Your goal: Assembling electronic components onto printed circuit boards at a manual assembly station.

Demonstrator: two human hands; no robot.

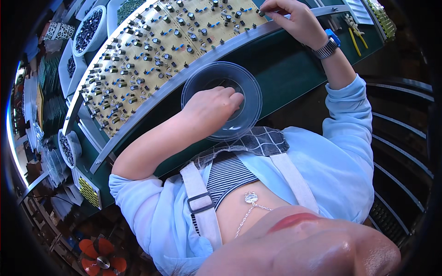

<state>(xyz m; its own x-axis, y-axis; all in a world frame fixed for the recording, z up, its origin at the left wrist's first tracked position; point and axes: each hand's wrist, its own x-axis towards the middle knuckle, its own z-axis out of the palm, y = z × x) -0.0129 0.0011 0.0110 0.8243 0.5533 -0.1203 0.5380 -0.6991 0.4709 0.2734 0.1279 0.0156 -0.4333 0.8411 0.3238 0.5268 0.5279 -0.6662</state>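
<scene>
My left hand (212, 108) reaches into a clear round plastic dish (248, 87) on the green bench, its fingers curled down toward the bottom; whether it holds anything is hidden. My right hand (297, 20), with a metal-band watch (328, 47) on the wrist, is stretched out to the far right end of the yellow circuit boards (152, 50). Its fingertips are pinched together on a small dark component at the board's edge. The boards lie in a metal rail frame (230, 43) and carry several dark capacitors and blue parts.
A white bowl of dark components (90, 30) stands at the far left, and a smaller bowl (66, 148) sits lower left. A tray of yellow-green parts (90, 191) is near it. Yellow-handled pliers (357, 40) lie at the right. A red fan (102, 260) is below.
</scene>
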